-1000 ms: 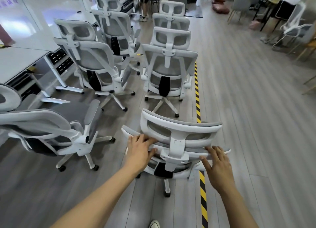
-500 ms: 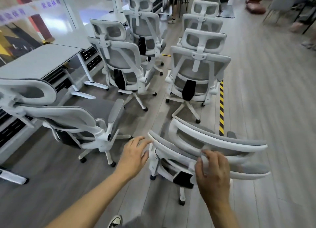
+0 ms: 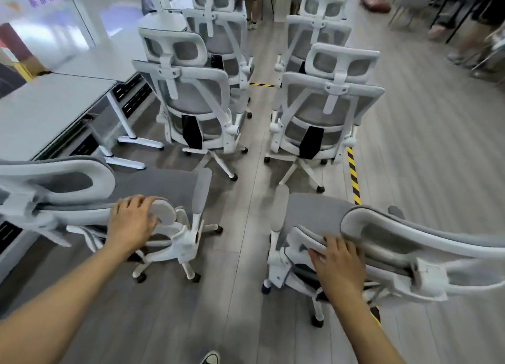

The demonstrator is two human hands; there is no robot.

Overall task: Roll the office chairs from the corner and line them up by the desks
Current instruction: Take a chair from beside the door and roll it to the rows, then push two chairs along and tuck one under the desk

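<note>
White-framed grey mesh chairs [image 3: 325, 112], grey wood-grain floor [image 3: 423, 145], yellow-and-black striped tape [image 3: 353, 172], pale grey desks [image 3: 49, 109]

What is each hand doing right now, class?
Left hand: grips backrest corner of left chair.
Right hand: grips backrest rim of right chair.

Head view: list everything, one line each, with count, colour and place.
Near left white-framed grey mesh office chair: one, white and grey, beside the desks.
Near right office chair: one, same colours, across the aisle.
Far office chairs: four, same colours, ahead in two columns, backs to camera.
Grey-topped desks: at least two, white legs, along the left.
Yellow-black striped floor tape: long strip right of the right column; short strip between columns.
Bystanders' legs: blurred, top and upper right.
Shoe: one, white-toed, bottom edge.
Left hand: fingers curled over near left chair's backrest corner.
Right hand: fingers curled over near right chair's backrest edge.
</note>
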